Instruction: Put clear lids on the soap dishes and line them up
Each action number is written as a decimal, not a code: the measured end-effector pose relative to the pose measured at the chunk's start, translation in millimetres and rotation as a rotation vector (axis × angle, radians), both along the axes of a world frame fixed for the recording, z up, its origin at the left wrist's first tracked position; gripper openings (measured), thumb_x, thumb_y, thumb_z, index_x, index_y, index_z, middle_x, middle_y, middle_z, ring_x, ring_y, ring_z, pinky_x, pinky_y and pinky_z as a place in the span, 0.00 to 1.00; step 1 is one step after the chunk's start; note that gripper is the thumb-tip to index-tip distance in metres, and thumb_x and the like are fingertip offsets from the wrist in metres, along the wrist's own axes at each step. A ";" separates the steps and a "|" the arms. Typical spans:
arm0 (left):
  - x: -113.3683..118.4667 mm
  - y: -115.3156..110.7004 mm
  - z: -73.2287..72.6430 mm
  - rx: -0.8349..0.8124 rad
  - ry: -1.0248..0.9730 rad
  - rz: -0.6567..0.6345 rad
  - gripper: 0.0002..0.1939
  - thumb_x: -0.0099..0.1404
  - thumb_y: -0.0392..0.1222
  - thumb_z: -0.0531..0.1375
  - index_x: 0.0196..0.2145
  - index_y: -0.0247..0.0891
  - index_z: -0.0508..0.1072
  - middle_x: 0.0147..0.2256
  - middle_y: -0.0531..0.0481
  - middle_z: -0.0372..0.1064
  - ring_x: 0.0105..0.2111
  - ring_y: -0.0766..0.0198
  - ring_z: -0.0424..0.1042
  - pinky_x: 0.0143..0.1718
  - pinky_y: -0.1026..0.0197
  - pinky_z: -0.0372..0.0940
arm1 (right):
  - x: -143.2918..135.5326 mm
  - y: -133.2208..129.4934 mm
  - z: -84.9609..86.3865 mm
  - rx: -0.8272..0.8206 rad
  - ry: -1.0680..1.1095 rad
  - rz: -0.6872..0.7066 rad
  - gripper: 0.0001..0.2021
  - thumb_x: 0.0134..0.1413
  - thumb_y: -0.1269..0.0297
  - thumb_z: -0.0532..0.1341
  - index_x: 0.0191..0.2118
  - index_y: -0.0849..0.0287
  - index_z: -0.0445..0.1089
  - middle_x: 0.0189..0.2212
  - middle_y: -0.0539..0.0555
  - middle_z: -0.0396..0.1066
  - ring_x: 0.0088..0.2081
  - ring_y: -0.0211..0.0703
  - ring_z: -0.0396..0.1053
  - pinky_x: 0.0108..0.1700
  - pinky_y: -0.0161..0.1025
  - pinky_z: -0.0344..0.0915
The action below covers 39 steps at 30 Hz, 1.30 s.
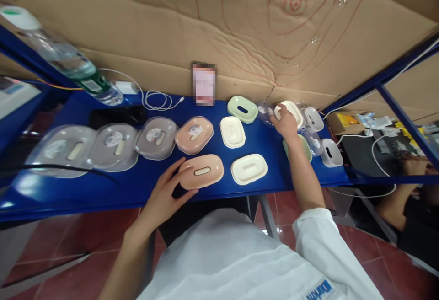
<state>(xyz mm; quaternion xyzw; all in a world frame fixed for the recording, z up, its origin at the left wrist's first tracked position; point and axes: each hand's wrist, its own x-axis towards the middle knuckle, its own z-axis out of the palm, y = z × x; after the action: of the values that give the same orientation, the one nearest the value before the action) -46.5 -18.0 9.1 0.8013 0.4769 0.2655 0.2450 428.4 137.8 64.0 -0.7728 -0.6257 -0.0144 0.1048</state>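
Note:
My left hand (171, 183) grips the left end of a pink oval box (214, 172) with a cream insert in its slot, thumb at the near edge and fingers over the far one. Farther right, my right hand (286, 121) reaches to the back of the blue shelf and pinches the left edge of a cream oval piece (295, 109). Clear plastic lids (264, 111) lie beside its fingers. Two cream oval pieces (233, 132) rest between my hands, with a green slotted oval cover (243, 109) behind them. Beneath my right forearm, another green piece (305, 148) is partly hidden.
Several grey boxes under clear covers (112, 147) and a pink one (194, 134) stand in a row at left. Behind them are a water bottle (78, 62), a black case (118, 116) and a white cable (159, 101). Grey slotted covers (331, 152) sit at right, near a blue frame bar (404, 112).

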 end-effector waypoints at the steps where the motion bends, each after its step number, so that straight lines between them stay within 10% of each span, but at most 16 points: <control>1: 0.9 0.9 0.6 -0.017 -0.003 0.001 0.30 0.73 0.58 0.65 0.68 0.52 0.66 0.73 0.43 0.57 0.72 0.43 0.62 0.71 0.38 0.62 | -1.6 0.3 0.5 0.010 -0.022 0.019 0.34 0.69 0.48 0.56 0.73 0.61 0.60 0.68 0.70 0.68 0.67 0.71 0.65 0.65 0.64 0.64; 6: 7.5 2.7 3.8 -0.010 0.032 -0.003 0.29 0.74 0.58 0.63 0.68 0.53 0.67 0.73 0.42 0.59 0.72 0.42 0.62 0.70 0.36 0.61 | -12.3 5.2 -4.7 -0.138 -0.094 0.170 0.43 0.66 0.40 0.59 0.76 0.64 0.56 0.74 0.71 0.59 0.75 0.73 0.51 0.73 0.71 0.46; 12: 11.1 4.4 4.0 -0.013 0.043 -0.017 0.28 0.73 0.58 0.64 0.68 0.55 0.68 0.72 0.43 0.61 0.71 0.41 0.63 0.68 0.36 0.62 | -26.2 21.0 -6.7 -0.107 -0.070 0.035 0.44 0.64 0.35 0.59 0.73 0.65 0.58 0.68 0.76 0.67 0.77 0.80 0.46 0.70 0.84 0.30; 21: 11.3 15.4 -2.2 -0.136 -0.200 0.007 0.37 0.69 0.57 0.69 0.70 0.53 0.61 0.72 0.42 0.60 0.72 0.45 0.62 0.72 0.37 0.61 | -31.2 -5.1 11.8 0.162 0.023 0.009 0.20 0.71 0.54 0.52 0.60 0.55 0.70 0.53 0.64 0.80 0.64 0.63 0.69 0.70 0.80 0.42; 39: 11.1 11.2 4.3 -0.201 -0.198 0.009 0.38 0.71 0.53 0.68 0.73 0.54 0.59 0.73 0.44 0.58 0.73 0.46 0.59 0.73 0.41 0.57 | -44.7 35.8 12.8 -0.249 0.138 -0.082 0.42 0.54 0.25 0.62 0.60 0.57 0.67 0.51 0.71 0.79 0.60 0.81 0.72 0.68 0.86 0.42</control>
<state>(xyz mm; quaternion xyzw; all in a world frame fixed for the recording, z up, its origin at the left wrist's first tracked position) -35.3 -6.8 13.5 0.7405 0.4780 0.2954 0.3687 383.7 173.6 76.8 -0.8039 -0.5819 0.1121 0.0502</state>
